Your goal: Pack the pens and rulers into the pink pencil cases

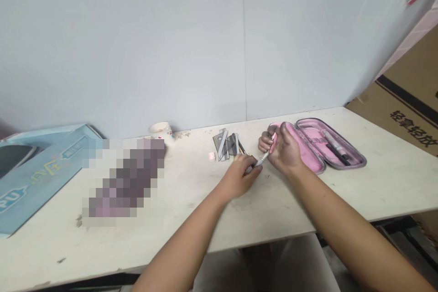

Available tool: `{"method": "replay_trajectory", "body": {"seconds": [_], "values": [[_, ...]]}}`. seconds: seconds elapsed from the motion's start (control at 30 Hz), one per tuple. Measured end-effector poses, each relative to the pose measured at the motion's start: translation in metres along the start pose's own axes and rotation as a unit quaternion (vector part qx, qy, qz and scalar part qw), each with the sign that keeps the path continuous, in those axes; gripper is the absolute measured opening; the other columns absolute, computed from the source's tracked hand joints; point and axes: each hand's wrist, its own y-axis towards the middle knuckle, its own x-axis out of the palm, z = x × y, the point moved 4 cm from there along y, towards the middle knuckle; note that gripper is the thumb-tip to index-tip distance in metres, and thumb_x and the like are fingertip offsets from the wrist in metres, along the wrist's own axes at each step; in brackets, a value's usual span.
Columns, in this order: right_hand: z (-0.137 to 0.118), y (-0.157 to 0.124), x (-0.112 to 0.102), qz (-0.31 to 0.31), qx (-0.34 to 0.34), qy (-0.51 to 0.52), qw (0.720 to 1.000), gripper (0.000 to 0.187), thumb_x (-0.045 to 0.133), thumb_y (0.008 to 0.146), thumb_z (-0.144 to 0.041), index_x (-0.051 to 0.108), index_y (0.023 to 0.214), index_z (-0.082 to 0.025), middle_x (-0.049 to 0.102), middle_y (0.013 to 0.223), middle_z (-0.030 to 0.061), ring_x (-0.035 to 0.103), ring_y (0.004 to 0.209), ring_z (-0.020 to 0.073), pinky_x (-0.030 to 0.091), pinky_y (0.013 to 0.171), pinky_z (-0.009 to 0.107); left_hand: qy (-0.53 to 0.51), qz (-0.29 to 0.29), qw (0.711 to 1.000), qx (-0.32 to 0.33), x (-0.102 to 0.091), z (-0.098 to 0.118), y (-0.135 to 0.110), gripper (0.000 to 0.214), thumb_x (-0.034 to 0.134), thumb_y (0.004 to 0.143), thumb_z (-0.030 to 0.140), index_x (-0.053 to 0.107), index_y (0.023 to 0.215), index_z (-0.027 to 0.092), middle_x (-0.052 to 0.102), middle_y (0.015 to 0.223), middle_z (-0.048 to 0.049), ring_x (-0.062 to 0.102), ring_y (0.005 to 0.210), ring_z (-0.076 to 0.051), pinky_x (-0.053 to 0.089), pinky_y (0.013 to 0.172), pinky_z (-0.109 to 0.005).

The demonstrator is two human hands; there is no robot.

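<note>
A slim pink-and-white pen-like thing (pixel 266 155) runs slantwise between my two hands. My right hand (pixel 285 148) has its fingers curled round the upper, pink end; its fingertips look dark with smudges. The lower end sits in a pinch between thumb and fingers of my left hand (pixel 242 174), low over the table. Just beyond that hand lie clear rulers and set squares (pixel 224 146) in a loose pile. Beside them is a small pink eraser (pixel 211 156). An open pink pencil case (pixel 357 160) with grey edging lies right of my right hand, holding a marker (pixel 330 139) and a black pen (pixel 338 156).
A paper cup (pixel 160 130) stands near the wall (pixel 191 54). A pixelated dark pink shape (pixel 128 182) covers part of the white table (pixel 191 219) on the left. Further left lies a blue printed box (pixel 51 169). A cardboard box (pixel 404 100) stands past the table's right end.
</note>
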Motion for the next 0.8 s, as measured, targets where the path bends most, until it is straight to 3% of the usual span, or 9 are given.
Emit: {"method": "replay_trajectory", "body": {"seconds": [0.07, 0.13, 0.33, 0.47, 0.53, 0.63, 0.7, 0.77, 0.8], "values": [[0.007, -0.003, 0.008, -0.039, 0.044, -0.012, 0.998, 0.032, 0.038, 0.085, -0.049, 0.039, 0.067, -0.022, 0.028, 0.052, -0.0064, 0.03, 0.043, 0.0086, 0.03, 0.045, 0.022, -0.13, -0.069, 0.988, -0.037, 0.005, 0.001, -0.001, 0.036, 0.034, 0.088, 0.043, 0.052, 0.074, 0.015, 0.047, 0.064, -0.0002, 0.045, 0.064, -0.012, 0.038, 0.064, -0.025], [0.011, -0.004, 0.011, -0.052, 0.056, -0.037, 0.996, 0.027, 0.04, 0.085, -0.045, 0.039, 0.07, -0.022, 0.031, 0.052, -0.0065, 0.033, 0.044, 0.0091, 0.032, 0.047, 0.023, -0.224, -0.087, 0.968, -0.066, 0.007, 0.001, -0.001, 0.039, 0.033, 0.087, 0.047, 0.052, 0.076, 0.015, 0.046, 0.063, 0.0008, 0.044, 0.059, -0.01, 0.037, 0.059, -0.023], [0.005, -0.003, 0.002, 0.083, -0.077, -0.223, 0.968, 0.025, 0.049, 0.08, -0.048, 0.042, 0.084, -0.024, 0.052, 0.063, -0.0047, 0.048, 0.054, 0.0104, 0.04, 0.055, 0.024, -0.161, 0.052, 0.981, -0.091, 0.007, 0.003, 0.013, 0.033, 0.045, 0.082, 0.045, 0.054, 0.069, 0.016, 0.051, 0.069, -0.0008, 0.046, 0.068, -0.012, 0.037, 0.066, -0.024], [-0.009, -0.009, -0.002, 0.024, -0.04, -0.24, 0.97, 0.034, 0.042, 0.081, -0.055, 0.045, 0.093, -0.023, 0.059, 0.075, 0.0002, 0.056, 0.066, 0.014, 0.042, 0.057, 0.026, -0.242, 0.056, 0.963, -0.107, 0.02, 0.013, 0.038, 0.036, 0.046, 0.081, 0.048, 0.055, 0.069, 0.015, 0.048, 0.058, 0.0017, 0.045, 0.06, -0.011, 0.038, 0.064, -0.024], [-0.025, -0.013, -0.012, 0.008, -0.056, -0.31, 0.949, 0.038, 0.037, 0.083, -0.056, 0.05, 0.089, -0.021, 0.061, 0.078, 0.0025, 0.057, 0.072, 0.0152, 0.044, 0.063, 0.028, -0.309, 0.045, 0.945, -0.1, 0.032, 0.023, 0.055, 0.037, 0.047, 0.08, 0.049, 0.058, 0.075, 0.014, 0.053, 0.061, 0.0005, 0.049, 0.064, -0.012, 0.04, 0.069, -0.025], [-0.058, -0.018, -0.039, 0.058, -0.133, -0.455, 0.878, 0.043, 0.032, 0.085, -0.055, 0.055, 0.081, -0.019, 0.061, 0.08, 0.004, 0.056, 0.077, 0.0158, 0.043, 0.072, 0.029, -0.357, 0.025, 0.929, -0.098, 0.055, 0.041, 0.083, 0.039, 0.046, 0.081, 0.046, 0.062, 0.089, 0.011, 0.063, 0.074, -0.0042, 0.056, 0.076, -0.015, 0.042, 0.079, -0.03], [-0.082, -0.02, -0.064, 0.118, -0.164, -0.546, 0.813, 0.045, 0.027, 0.088, -0.052, 0.056, 0.081, -0.018, 0.062, 0.081, 0.0052, 0.056, 0.077, 0.0165, 0.043, 0.073, 0.029, -0.319, 0.004, 0.944, -0.089, 0.073, 0.055, 0.102, 0.039, 0.042, 0.084, 0.042, 0.062, 0.095, 0.011, 0.065, 0.083, -0.0066, 0.057, 0.081, -0.017, 0.042, 0.082, -0.032], [-0.106, -0.023, -0.089, 0.185, -0.169, -0.648, 0.719, 0.047, 0.023, 0.089, -0.047, 0.057, 0.083, -0.016, 0.063, 0.082, 0.0082, 0.055, 0.079, 0.0187, 0.041, 0.074, 0.031, -0.22, -0.022, 0.974, -0.051, 0.09, 0.069, 0.118, 0.036, 0.039, 0.085, 0.036, 0.063, 0.098, 0.011, 0.066, 0.091, -0.008, 0.058, 0.087, -0.018, 0.041, 0.086, -0.032], [-0.117, -0.024, -0.101, 0.215, -0.164, -0.705, 0.656, 0.047, 0.022, 0.09, -0.044, 0.058, 0.084, -0.015, 0.063, 0.084, 0.0106, 0.055, 0.081, 0.0206, 0.04, 0.076, 0.033, -0.155, -0.036, 0.987, -0.022, 0.098, 0.075, 0.124, 0.034, 0.039, 0.085, 0.033, 0.063, 0.098, 0.012, 0.066, 0.095, -0.0086, 0.057, 0.09, -0.018, 0.04, 0.088, -0.032]]}}
